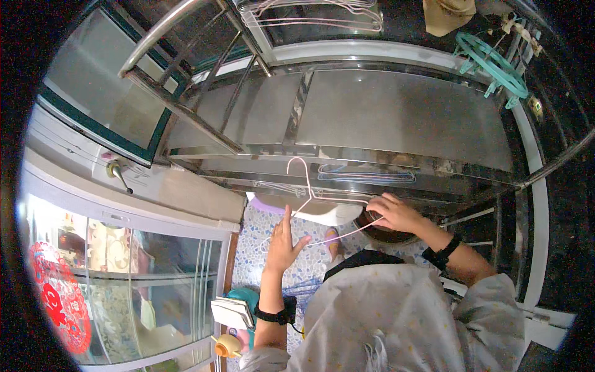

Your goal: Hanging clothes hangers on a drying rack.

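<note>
A pink wire clothes hanger (341, 200) is held up in front of me, its hook pointing up and to the left. My right hand (393, 213) is closed on its right end. At its left side is my left hand (284, 242), fingers stretched upward and thumb apart, against the hanger's left end; whether it grips the wire is hard to see. Beyond the hanger, several blue and pink wire hangers (367, 175) hang by the metal panel, and paler ones (279, 187) are farther left.
A stainless steel railing (186, 111) stands at upper left, with more hangers (316, 21) above. A teal clip rack (492, 65) hangs upper right. Below are a white and purple basin (320, 215) and a round brown pot (390, 232). A sliding window (176, 279) lines the left.
</note>
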### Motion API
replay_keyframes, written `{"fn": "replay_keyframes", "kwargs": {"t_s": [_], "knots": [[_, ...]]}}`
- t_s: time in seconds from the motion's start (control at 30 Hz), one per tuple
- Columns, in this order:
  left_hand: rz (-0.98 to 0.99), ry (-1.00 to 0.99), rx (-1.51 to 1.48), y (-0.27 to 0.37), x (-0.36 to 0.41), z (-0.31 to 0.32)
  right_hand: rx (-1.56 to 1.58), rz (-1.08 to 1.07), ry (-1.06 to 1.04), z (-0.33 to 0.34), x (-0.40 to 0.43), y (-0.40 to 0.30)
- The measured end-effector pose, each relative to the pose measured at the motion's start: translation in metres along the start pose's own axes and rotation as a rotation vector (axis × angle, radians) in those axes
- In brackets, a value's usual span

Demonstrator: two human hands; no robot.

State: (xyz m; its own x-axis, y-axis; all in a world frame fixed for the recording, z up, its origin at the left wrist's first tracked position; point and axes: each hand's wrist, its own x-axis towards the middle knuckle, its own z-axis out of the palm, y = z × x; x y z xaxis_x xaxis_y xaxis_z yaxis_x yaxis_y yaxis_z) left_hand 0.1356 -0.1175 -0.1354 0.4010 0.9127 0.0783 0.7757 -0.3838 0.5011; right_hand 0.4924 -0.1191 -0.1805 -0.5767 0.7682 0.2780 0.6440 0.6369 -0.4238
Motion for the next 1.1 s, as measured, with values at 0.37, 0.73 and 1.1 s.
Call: {"fn": "replay_keyframes", "kwargs": {"t_s": [0.37,0.73,1.1], "knots": [[0.118,0.213,0.196,0.034,0.025,-0.036,-0.168,-0.01,0.117,-0.071,0.018,-0.025],[0.415,0.674,0.153,0.035,0.111,-0.079,-0.224,0.161,0.433,-0.125,0.045,-0.041],[0.541,0.462,0.185,0.079,0.19,-0.107,-0.55,0.486,0.389,-0.176,0.084,-0.062]]}}
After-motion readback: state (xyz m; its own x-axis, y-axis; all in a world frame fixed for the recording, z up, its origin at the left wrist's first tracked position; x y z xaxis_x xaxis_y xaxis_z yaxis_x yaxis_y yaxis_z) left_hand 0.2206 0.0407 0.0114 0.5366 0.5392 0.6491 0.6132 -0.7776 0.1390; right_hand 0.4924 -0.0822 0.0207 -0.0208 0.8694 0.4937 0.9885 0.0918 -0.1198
